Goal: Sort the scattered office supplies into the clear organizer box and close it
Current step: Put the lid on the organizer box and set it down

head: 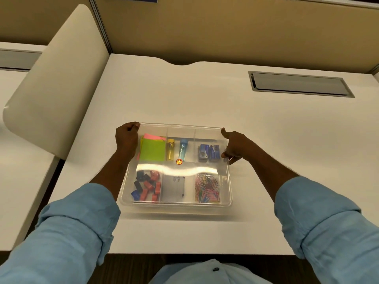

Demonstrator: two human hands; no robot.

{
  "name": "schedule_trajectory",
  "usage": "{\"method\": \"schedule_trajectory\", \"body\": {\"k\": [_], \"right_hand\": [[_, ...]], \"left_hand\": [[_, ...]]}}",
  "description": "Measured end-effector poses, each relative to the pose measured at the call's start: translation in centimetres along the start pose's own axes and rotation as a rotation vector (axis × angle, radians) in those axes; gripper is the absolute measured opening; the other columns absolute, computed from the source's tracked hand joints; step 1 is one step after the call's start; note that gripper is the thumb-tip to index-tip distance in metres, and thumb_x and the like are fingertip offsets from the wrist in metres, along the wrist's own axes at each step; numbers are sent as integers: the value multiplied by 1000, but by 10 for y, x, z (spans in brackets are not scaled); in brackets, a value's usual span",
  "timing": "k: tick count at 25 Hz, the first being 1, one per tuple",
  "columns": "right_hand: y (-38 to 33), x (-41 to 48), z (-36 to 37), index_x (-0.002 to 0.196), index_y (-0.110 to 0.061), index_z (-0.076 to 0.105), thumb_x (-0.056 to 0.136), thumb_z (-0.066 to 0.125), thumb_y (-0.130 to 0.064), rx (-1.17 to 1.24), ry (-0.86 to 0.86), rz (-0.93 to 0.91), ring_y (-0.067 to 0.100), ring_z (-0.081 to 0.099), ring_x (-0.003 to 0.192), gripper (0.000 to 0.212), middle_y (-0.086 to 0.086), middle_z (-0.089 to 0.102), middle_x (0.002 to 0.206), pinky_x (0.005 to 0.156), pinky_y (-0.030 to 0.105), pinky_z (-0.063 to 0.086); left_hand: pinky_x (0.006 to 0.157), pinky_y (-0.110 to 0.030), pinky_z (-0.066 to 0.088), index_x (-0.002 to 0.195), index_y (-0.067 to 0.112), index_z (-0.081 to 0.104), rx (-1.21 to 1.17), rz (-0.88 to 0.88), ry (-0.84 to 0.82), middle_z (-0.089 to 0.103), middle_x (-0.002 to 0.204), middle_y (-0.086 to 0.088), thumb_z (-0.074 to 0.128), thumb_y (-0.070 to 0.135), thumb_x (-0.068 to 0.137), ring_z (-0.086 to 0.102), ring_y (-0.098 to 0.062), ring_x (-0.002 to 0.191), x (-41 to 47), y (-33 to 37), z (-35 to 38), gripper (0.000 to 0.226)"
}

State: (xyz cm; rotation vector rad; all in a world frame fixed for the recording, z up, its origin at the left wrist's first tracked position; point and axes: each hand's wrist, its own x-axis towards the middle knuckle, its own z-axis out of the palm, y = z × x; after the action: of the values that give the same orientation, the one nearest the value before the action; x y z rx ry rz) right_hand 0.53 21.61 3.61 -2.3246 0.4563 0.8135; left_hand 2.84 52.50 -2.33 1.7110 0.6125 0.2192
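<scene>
With the filled box (174, 203) sitting on the desk (184, 95), the left hand (127, 138) and right hand (233, 148) each gripped the lid (176, 171) near its far corners, and it could seat crooked and pop off if pressed unevenly.

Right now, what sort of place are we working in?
Most likely an office cubicle: a white desk with a grey metal cable hatch set in its top, tan fabric partition panels behind, and a clear plastic organizer box of stationery held by the left hand and right hand.
</scene>
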Motion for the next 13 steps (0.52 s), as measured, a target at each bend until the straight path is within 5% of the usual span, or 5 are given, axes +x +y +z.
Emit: {"method": "schedule_trajectory", "body": {"k": [3,6,10,13], "right_hand": [[1,-4,2,150,-28,20,76,69,12,95,31,3,28,64,67,97,23,60,111,50,38,59],[11,-11,5,147,-24,28,72,73,12,222,104,-33,31,64,73,95,21,56,120,57,44,60],[35,-20,21,133,-3,39,77,77,-8,398,238,-39,33,65,86,68,21,56,119,64,48,59],[53,-25,48,117,1,45,87,64,-40,386,354,-10,31,63,87,54,16,58,102,76,46,56]], "left_hand": [[80,-27,45,83,4,70,0,-4,-13,68,93,-17,62,12,86,59,-17,81,0,1,-2,12],[62,-28,37,47,15,46,189,-2,-24,44,52,-5,68,35,81,41,-20,56,-2,1,-13,45],[55,-28,30,53,-1,48,405,59,-115,42,52,-8,64,46,82,38,-17,51,-35,-7,-45,57],[51,-30,26,50,9,39,450,56,-142,34,48,-5,64,41,84,32,-20,49,-80,-22,-69,53]]}}
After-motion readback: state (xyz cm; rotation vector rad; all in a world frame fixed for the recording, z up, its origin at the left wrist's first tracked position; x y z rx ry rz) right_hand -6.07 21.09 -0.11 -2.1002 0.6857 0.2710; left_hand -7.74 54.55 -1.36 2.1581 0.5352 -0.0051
